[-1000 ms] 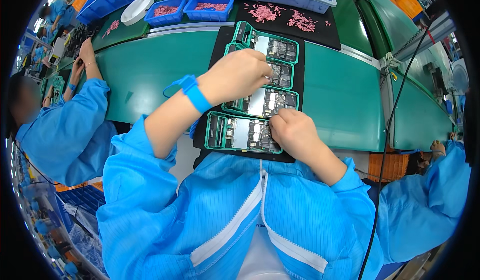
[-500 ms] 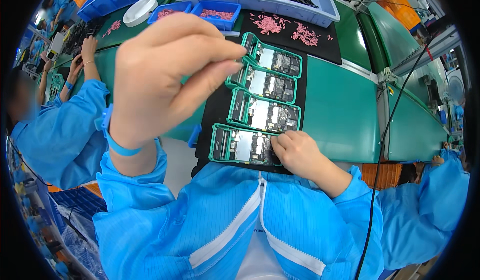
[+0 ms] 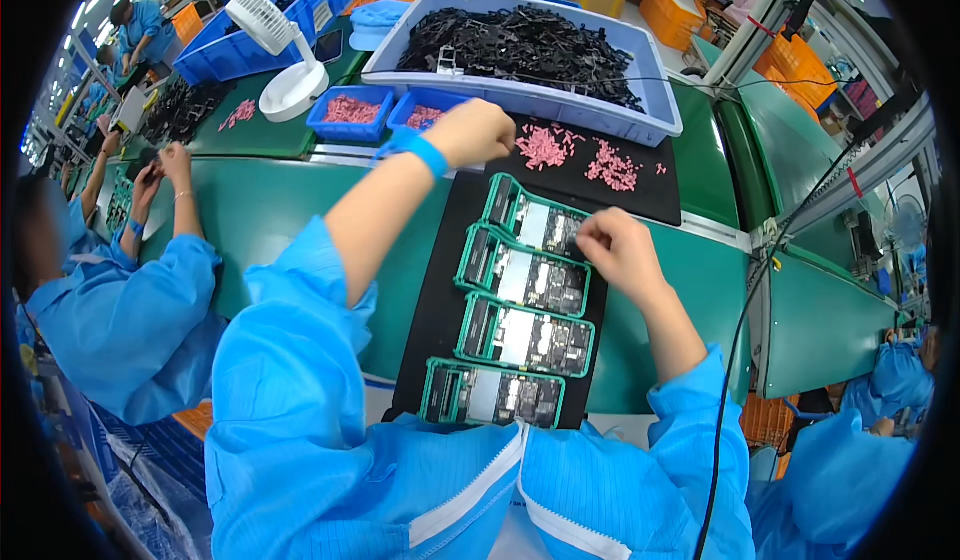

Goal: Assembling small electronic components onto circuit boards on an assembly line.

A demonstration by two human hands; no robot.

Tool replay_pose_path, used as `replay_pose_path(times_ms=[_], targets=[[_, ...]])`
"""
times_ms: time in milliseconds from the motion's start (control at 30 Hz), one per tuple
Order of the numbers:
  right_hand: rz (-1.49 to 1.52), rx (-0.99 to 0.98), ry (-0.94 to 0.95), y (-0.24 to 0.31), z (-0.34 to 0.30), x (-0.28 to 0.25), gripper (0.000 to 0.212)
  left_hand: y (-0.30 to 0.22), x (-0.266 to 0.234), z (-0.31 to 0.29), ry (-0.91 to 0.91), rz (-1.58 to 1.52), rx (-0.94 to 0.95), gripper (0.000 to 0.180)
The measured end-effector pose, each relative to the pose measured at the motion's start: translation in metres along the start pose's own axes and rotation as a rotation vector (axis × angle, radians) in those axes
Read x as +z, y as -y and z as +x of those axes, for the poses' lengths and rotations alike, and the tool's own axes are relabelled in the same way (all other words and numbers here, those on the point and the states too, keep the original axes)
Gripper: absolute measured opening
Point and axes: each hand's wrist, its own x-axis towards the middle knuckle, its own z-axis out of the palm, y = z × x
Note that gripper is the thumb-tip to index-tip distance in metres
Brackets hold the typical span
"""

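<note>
Four-sided green frames, several in a column on a black mat (image 3: 440, 290), each hold a dark circuit board with a silver plate. My right hand (image 3: 622, 250) is over the right end of the farthest framed board (image 3: 540, 218), its thumb and fingers pinched together; what they hold, if anything, is too small to make out. Beyond the frames, my left hand (image 3: 470, 135), with a blue wristband, reaches to the edge of a pile of small pink pieces (image 3: 543, 147). Its fingers are curled closed, and their tips are partly hidden.
A second pink pile (image 3: 611, 167) lies to the right. Two blue trays of pink pieces, one a blue tray (image 3: 318, 125), stand beside a white fan (image 3: 293, 90). Behind is a large bin (image 3: 655, 110) of black parts. A black cable (image 3: 745, 345) hangs at right. A co-worker's sleeve (image 3: 130, 310) is at left.
My left hand has gone from close above the frames out to the pink pile. My right hand has moved from the nearest board to the farthest one. The view has tilted upward.
</note>
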Motion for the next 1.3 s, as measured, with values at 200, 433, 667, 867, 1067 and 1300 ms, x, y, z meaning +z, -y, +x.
replay_pose_path(times_ms=[200,433,667,867,1067,1300], targets=[[-0.109,0.028,-0.013,-0.042,0.083,0.035,0.011,0.002,0.042,0.046,0.095,0.058,-0.029,0.013],[-0.338,0.162,-0.031,-0.036,0.119,0.058,0.018,0.002,0.056,0.046,0.075,0.071,0.004,0.012],[-0.517,0.155,-0.008,-0.027,0.124,0.061,0.012,-0.001,0.055,0.041,0.129,0.134,-0.036,0.014],[-0.417,0.108,-0.035,-0.047,0.104,0.034,0.017,-0.006,0.047,0.034,0.060,-0.035,-0.032,0.011],[-0.307,0.074,-0.034,-0.050,0.082,0.013,0.011,-0.047,0.034,0.025,0.049,-0.190,-0.020,0.012],[-0.256,0.066,-0.003,-0.038,0.105,0.048,0.011,-0.049,0.009,0.000,-0.106,-0.099,-0.115,0.013]])
